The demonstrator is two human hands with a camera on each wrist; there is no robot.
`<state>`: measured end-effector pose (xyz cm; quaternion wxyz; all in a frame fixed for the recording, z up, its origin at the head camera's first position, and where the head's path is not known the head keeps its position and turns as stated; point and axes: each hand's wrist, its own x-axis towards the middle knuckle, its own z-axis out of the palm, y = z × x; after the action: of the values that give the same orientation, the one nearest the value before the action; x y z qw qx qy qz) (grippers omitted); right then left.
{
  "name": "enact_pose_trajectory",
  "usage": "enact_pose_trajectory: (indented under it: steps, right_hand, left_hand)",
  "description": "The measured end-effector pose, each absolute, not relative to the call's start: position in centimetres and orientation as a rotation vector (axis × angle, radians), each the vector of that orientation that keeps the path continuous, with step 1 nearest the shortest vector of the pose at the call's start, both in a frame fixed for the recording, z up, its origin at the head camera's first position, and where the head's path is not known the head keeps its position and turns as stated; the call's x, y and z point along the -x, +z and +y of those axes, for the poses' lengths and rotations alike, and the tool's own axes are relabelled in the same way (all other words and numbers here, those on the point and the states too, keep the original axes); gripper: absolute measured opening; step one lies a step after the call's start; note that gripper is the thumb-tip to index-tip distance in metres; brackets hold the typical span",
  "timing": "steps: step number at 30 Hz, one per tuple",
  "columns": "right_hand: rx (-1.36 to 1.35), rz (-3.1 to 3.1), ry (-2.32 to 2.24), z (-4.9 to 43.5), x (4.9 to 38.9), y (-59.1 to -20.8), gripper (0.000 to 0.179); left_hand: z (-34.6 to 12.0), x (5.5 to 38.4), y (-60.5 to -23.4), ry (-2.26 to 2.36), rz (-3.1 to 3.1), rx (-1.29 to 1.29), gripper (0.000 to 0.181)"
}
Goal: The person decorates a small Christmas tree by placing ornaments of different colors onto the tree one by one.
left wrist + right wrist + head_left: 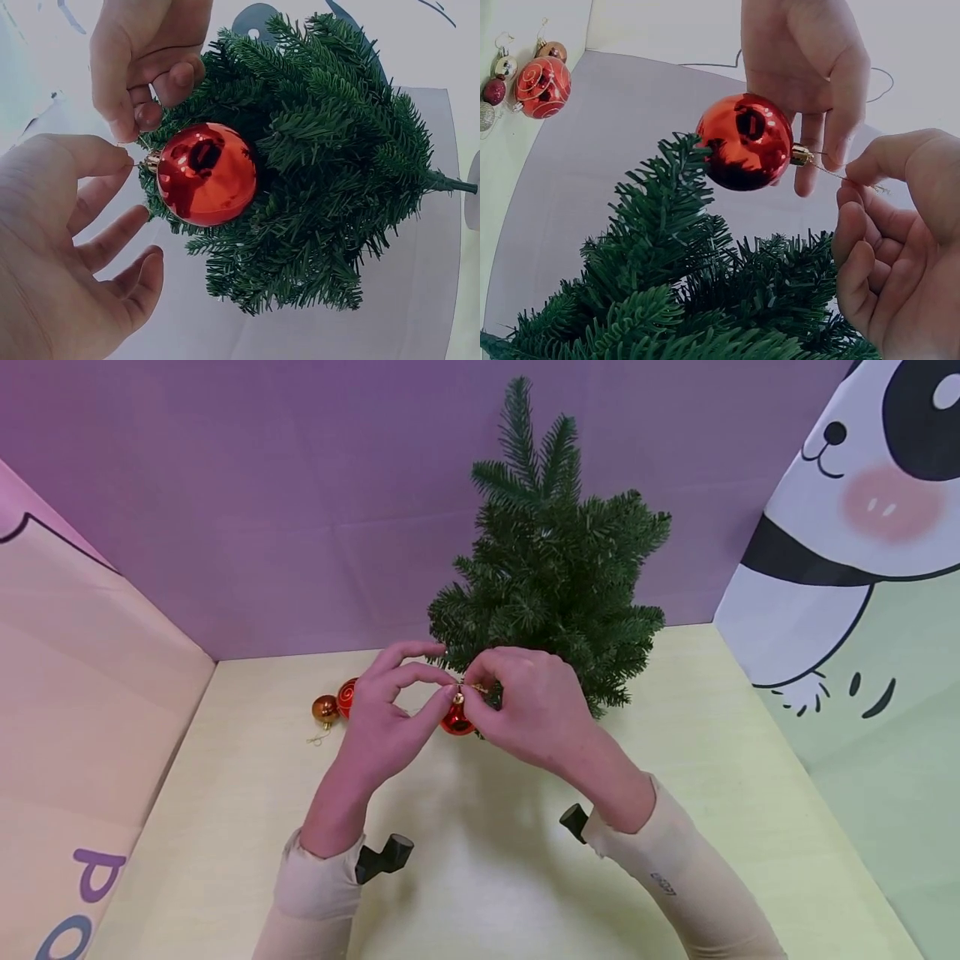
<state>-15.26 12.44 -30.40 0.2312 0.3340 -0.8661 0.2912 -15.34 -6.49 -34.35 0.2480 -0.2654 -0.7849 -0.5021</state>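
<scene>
A shiny red Christmas ball (458, 720) with a gold cap hangs between both hands, in front of the green artificial Christmas tree (547, 577). My left hand (390, 714) pinches its thin string just by the cap, thumb against forefinger, the other fingers spread. With thumb and forefinger my right hand (536, 706) pinches the gold string a little farther along, as the right wrist view shows. In the left wrist view the ball (208, 174) appears against the branches. The right wrist view shows the gold cap (802, 154) and the string's loose end past the right fingertips.
Left of the hands on the pale table (247, 777) lie a copper ball (325, 708) and a red ball with swirls (346, 697), partly behind the left hand. More small balls show beside a swirled ball (543, 88) in the right wrist view. A purple backdrop (300, 527) stands behind.
</scene>
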Motion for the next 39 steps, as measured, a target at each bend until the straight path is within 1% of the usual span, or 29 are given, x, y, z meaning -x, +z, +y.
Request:
enact_pose_trajectory:
  steps: [11,20,32,39]
  right_hand:
    - [-0.818,-2.313,0.81,12.3,15.1,-29.7,0.006]
    - [-0.757,-2.256,0.755,12.2,15.2,-28.8,0.007]
    - [-0.69,-2.258,0.683,11.9,15.3,-28.3,0.007]
    - [-0.667,-2.244,0.64,11.6,15.7,-28.1,0.01]
  left_hand:
    - [-6.4,15.9,-33.2,-1.367,-2.089,0.747,0.007]
    - [-6.0,17.0,-32.2,-1.337,-2.053,0.761,0.008]
    - [-5.7,17.6,-31.6,-1.355,-2.06,0.731,0.005]
    - [-5.9,18.1,-31.1,-1.294,-2.09,0.779,0.005]
